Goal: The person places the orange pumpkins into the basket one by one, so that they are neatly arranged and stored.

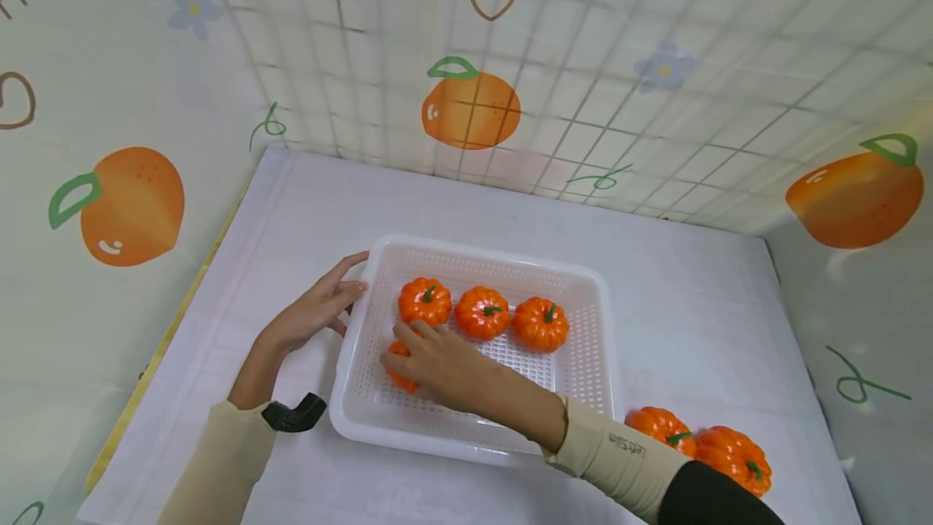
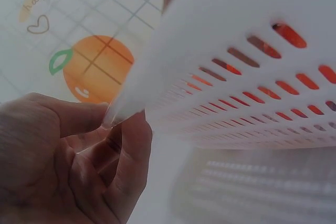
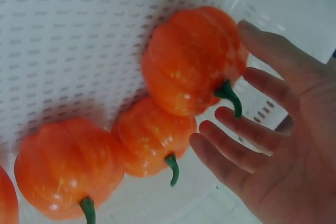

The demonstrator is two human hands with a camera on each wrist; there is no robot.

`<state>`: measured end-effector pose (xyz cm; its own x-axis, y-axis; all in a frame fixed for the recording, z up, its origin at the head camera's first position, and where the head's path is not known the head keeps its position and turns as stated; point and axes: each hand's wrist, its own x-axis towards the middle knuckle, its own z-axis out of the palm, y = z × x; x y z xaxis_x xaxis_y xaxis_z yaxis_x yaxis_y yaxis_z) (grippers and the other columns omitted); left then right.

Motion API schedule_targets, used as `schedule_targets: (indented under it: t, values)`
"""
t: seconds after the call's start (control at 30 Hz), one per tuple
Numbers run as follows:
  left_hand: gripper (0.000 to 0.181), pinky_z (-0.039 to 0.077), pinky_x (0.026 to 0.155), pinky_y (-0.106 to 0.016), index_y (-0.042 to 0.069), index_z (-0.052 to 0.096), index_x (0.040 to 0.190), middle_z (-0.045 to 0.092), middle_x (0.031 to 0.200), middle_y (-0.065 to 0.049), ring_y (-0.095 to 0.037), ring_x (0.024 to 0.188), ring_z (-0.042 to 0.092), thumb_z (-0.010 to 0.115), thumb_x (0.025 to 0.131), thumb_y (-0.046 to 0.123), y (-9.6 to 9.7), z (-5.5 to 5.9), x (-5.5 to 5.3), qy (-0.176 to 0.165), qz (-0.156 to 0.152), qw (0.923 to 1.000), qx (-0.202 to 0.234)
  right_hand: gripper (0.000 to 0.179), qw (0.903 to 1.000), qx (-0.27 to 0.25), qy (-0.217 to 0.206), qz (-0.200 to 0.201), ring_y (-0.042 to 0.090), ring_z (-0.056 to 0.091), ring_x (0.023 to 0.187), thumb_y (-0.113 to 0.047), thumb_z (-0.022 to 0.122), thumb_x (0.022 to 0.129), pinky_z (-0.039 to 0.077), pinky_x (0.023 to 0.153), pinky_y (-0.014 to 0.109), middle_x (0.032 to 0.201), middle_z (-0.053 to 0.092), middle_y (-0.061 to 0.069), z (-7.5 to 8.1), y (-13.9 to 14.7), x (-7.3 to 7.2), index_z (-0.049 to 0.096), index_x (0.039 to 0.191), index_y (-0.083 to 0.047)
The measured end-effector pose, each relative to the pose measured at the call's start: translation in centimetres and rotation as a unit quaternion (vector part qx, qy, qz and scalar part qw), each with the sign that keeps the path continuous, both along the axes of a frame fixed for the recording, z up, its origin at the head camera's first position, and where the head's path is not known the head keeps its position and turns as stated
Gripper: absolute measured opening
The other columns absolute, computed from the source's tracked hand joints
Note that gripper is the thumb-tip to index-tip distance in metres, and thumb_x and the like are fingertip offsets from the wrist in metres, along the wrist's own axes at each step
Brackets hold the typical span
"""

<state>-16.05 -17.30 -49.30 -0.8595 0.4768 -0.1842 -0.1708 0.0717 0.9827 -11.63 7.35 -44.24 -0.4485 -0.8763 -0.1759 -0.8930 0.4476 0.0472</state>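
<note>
A white perforated plastic basket (image 1: 603, 326) stands on the white tabletop. My left hand (image 1: 309, 318) pinches its left rim between thumb and fingers, also visible in the left wrist view. Inside the basket, three orange toy pumpkins with green stems form a row along the back: a left one (image 1: 425, 300), a middle one (image 1: 482, 313) and a right one (image 1: 540, 324). A fourth pumpkin (image 3: 191, 59) sits in front of the left one, partly hidden in the head view by my right hand (image 1: 452, 371). The right hand's fingers are loosely spread beside it, thumb tip at its side.
Two more pumpkins, one nearer the basket (image 1: 659, 429) and one farther right (image 1: 732, 458), lie on the table by my right sleeve. Printed cloth walls (image 1: 379, 63) with a wire grid (image 1: 576, 116) behind enclose the table's back and sides.
</note>
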Motion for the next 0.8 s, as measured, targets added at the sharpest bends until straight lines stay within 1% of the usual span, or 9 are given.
schedule_targets:
  t: [0.07,0.17,0.3,0.37,0.43,0.5,0.57,0.7,0.8]
  values:
    - [0.057,0.06,0.066,-0.05,0.021,0.02,0.158,0.052,0.135,-0.032,-0.037,0.098,0.067,0.046,0.107,0.022,0.0,0.0,0.0,-0.001,-0.001,1.0,0.002,0.053,1.0,-0.008,0.001,-0.005,0.023,0.054,0.11,-0.031,0.083,0.083,0.055,0.088,0.031,0.128,0.054,0.007,0.6,0.2,-0.1,0.06,0.13,-0.025]
    - [0.058,0.06,0.066,-0.049,0.02,0.019,0.158,0.051,0.137,-0.032,-0.036,0.098,0.066,0.046,0.107,0.022,0.0,0.0,0.0,0.0,-0.002,1.0,0.001,0.054,0.9992,-0.035,0.002,-0.019,0.025,0.054,0.11,-0.029,0.085,0.08,0.055,0.084,0.032,0.125,0.054,0.008,1.5,0.9,-0.4,0.061,0.128,-0.024]
    - [0.057,0.061,0.065,-0.048,0.018,0.02,0.158,0.052,0.135,-0.031,-0.034,0.096,0.066,0.046,0.107,0.02,0.0,0.0,0.0,0.005,-0.001,1.0,0.0,0.055,0.9966,-0.063,-0.008,-0.053,0.029,0.052,0.118,-0.025,0.084,0.082,0.054,0.087,0.038,0.131,0.053,0.011,2.7,2.6,-0.8,0.059,0.131,-0.022]
    - [0.057,0.061,0.065,-0.047,0.018,0.02,0.158,0.054,0.133,-0.03,-0.033,0.097,0.066,0.046,0.107,0.02,0.0,0.1,0.1,0.005,0.0,1.0,0.002,0.057,0.9939,-0.082,-0.015,-0.071,0.031,0.05,0.122,-0.023,0.083,0.083,0.053,0.092,0.042,0.133,0.051,0.012,3.2,3.9,-1.0,0.058,0.133,-0.021]
    - [0.057,0.061,0.065,-0.047,0.018,0.02,0.158,0.055,0.13,-0.03,-0.034,0.098,0.066,0.046,0.107,0.02,0.0,0.2,0.2,0.004,0.0,1.0,0.003,0.055,0.9901,-0.109,-0.012,-0.088,0.031,0.049,0.122,-0.02,0.083,0.083,0.052,0.091,0.043,0.133,0.05,0.012,3.6,5.3,-1.1,0.058,0.132,-0.021]
    - [0.057,0.061,0.065,-0.047,0.018,0.019,0.158,0.056,0.127,-0.03,-0.035,0.098,0.066,0.045,0.107,0.02,0.0,0.1,0.2,0.005,0.0,1.0,0.002,0.054,0.9847,-0.129,-0.012,-0.116,0.032,0.049,0.123,-0.018,0.083,0.083,0.051,0.093,0.046,0.134,0.05,0.013,4.1,6.9,-1.1,0.058,0.131,-0.02]
    - [0.057,0.061,0.065,-0.047,0.018,0.02,0.158,0.057,0.126,-0.029,-0.035,0.097,0.066,0.045,0.107,0.022,0.1,0.1,0.2,0.006,0.0,1.0,-0.001,0.052,0.9771,-0.142,-0.017,-0.158,0.033,0.048,0.124,-0.018,0.081,0.084,0.05,0.095,0.049,0.137,0.05,0.014,4.6,8.6,-1.2,0.059,0.131,-0.021]
    - [0.058,0.061,0.066,-0.047,0.017,0.019,0.158,0.057,0.128,-0.029,-0.037,0.098,0.066,0.046,0.107,0.023,0.1,0.0,0.2,0.009,0.0,0.9999,-0.006,0.055,0.9554,-0.141,-0.043,-0.256,0.039,0.043,0.13,-0.02,0.079,0.086,0.042,0.102,0.06,0.144,0.045,0.018,5.7,12.1,-1.3,0.058,0.137,-0.02]
    - [0.059,0.061,0.066,-0.046,0.016,0.017,0.159,0.056,0.13,-0.029,-0.038,0.1,0.065,0.046,0.107,0.023,0.0,-0.1,0.1,0.011,-0.001,0.9999,-0.009,0.058,0.9407,-0.14,-0.046,-0.306,0.042,0.042,0.129,-0.019,0.078,0.088,0.042,0.1,0.064,0.146,0.042,0.019,6.2,14.7,-1.1,0.055,0.141,-0.018]
